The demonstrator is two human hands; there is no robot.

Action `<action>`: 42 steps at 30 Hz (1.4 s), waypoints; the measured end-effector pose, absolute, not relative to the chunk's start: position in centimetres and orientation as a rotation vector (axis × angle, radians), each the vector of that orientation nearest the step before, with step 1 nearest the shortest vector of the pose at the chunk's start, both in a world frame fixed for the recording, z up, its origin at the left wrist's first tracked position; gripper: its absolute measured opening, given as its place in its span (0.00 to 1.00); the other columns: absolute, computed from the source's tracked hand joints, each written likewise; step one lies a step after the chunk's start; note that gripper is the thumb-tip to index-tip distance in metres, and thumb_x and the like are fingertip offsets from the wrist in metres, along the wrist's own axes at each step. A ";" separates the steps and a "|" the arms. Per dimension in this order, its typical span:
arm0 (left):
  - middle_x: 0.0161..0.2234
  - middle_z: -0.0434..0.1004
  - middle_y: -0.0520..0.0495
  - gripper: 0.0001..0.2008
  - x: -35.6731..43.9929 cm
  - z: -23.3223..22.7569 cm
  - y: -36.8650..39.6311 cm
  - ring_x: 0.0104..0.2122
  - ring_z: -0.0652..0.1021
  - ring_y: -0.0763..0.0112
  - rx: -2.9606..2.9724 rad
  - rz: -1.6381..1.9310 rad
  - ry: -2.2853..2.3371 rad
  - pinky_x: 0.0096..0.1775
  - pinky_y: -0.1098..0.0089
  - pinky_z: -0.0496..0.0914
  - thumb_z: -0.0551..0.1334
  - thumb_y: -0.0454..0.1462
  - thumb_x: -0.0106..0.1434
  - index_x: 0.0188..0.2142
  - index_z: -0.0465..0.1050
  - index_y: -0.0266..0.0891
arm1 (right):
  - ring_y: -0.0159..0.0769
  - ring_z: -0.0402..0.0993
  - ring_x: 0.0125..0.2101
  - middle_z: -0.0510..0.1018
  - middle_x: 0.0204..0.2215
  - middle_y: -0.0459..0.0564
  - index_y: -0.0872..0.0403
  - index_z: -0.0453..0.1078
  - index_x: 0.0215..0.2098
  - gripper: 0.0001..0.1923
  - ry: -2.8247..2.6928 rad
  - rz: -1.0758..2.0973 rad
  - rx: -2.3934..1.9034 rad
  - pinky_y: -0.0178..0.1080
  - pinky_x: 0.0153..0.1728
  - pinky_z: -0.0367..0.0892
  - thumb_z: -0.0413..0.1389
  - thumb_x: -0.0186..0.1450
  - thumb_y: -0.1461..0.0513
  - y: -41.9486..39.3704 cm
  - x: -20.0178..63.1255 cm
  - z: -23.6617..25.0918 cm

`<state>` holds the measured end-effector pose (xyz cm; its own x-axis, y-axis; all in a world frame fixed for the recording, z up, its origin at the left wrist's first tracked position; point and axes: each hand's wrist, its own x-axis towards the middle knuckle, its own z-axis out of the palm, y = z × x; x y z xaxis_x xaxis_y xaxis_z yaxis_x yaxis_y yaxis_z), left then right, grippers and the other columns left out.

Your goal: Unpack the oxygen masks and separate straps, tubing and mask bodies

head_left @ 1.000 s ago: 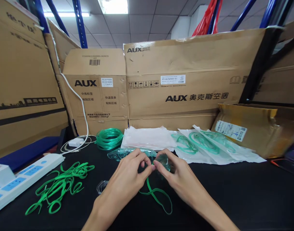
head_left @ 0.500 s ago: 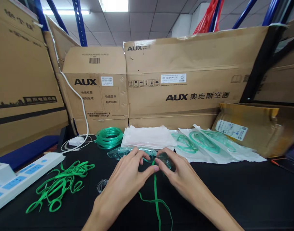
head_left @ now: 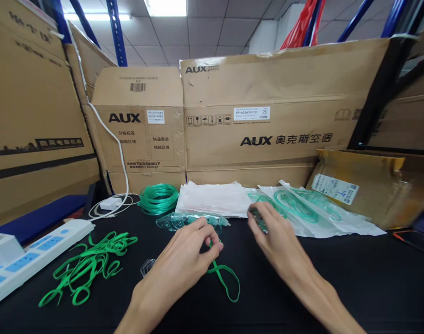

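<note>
Tall cardboard cartons (head_left: 267,116) wall off the back of a black worktop (head_left: 337,287), leaving a shallow strip for laying things out. Taking the green elastic strap (head_left: 225,278) near the front middle as the landmark: the left hand (head_left: 184,264) is closed on its upper end, thumb and fingertips pinching it so that the rest trails down as a loop lying on the worktop. To the right of the strap and a little farther back, the right hand (head_left: 277,241) curls its fingers around a small clear plastic piece (head_left: 258,218), apparently part of a mask; most of it is hidden, so its shape is hard to tell. Just behind the strap lies a clear mask part (head_left: 184,220), with a stack of white pouches (head_left: 215,199) beyond it. Sealed bags holding green tubing (head_left: 302,208) fan out behind and right. Well left of the strap sits a loose heap of green straps (head_left: 90,269), seemingly kept within reach as stock, with a white power strip (head_left: 34,255) farther left and a coil of green tubing (head_left: 158,198) behind.
</note>
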<state>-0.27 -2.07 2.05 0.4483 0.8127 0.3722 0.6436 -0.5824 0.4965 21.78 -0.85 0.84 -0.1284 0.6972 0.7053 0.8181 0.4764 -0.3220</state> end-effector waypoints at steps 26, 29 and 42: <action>0.36 0.75 0.55 0.06 -0.9 1.9 -2.6 0.38 0.75 0.67 2.389 0.697 1.183 0.38 0.71 0.64 0.63 0.43 0.69 0.38 0.73 0.45 | 0.44 0.76 0.36 0.80 0.35 0.48 0.48 0.70 0.37 0.08 -2.099 0.219 -1.252 0.45 0.43 0.68 0.53 0.70 0.55 -1.8 22.2 2.6; 0.32 0.76 0.54 0.09 -3.9 4.4 -2.8 0.31 0.74 0.68 2.345 0.887 1.346 0.33 0.71 0.64 0.61 0.44 0.69 0.36 0.73 0.43 | 0.44 0.76 0.34 0.80 0.33 0.48 0.47 0.71 0.35 0.10 -2.093 0.181 -1.253 0.44 0.39 0.69 0.52 0.69 0.53 -1.7 22.5 2.8; 0.51 0.78 0.39 0.29 -18.7 2.9 -1.1 0.45 0.79 0.44 2.023 0.577 2.263 0.43 0.57 0.71 0.66 0.54 0.56 0.54 0.77 0.46 | 0.44 0.77 0.37 0.80 0.40 0.48 0.45 0.73 0.40 0.09 -2.092 0.243 -1.302 0.43 0.36 0.70 0.55 0.69 0.51 -1.7 22.4 1.2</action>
